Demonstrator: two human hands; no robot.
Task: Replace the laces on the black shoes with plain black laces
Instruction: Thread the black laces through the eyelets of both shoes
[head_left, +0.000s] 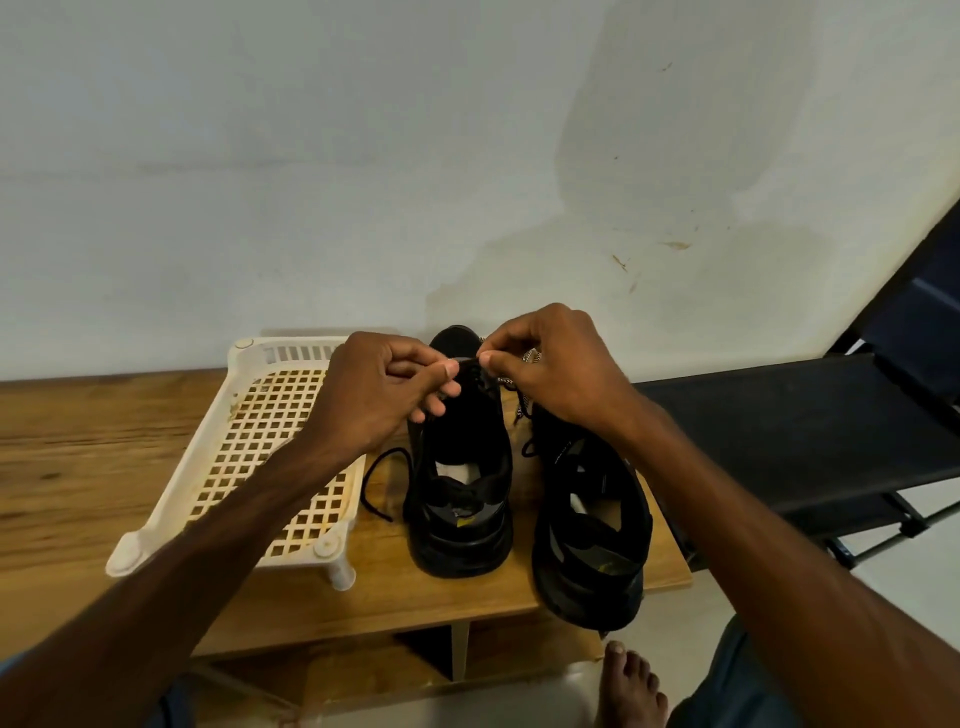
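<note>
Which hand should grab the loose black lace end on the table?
Probably the left hand: the black lace end lies beside its forearm, left of the shoe; the right hand would cross over.

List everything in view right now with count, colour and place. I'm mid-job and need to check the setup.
left shoe: one, black, on the table, heel towards the camera
right shoe: one, black, beside the left shoe, at the table's right edge
plain black lace: one, black, runs from the left shoe, loose end on the table to its left
patterned lace: one, black and white, at the right shoe's front
rack: one, cream plastic grid, left of the shoes
table: one, brown wood, against the wall
folding frame: one, dark, right of the table
wall: pale, stained, behind
foot: one, bare, on the floor, bottom right
left hand: pinches the plain black lace above the left shoe
right hand: pinches the same lace
</note>
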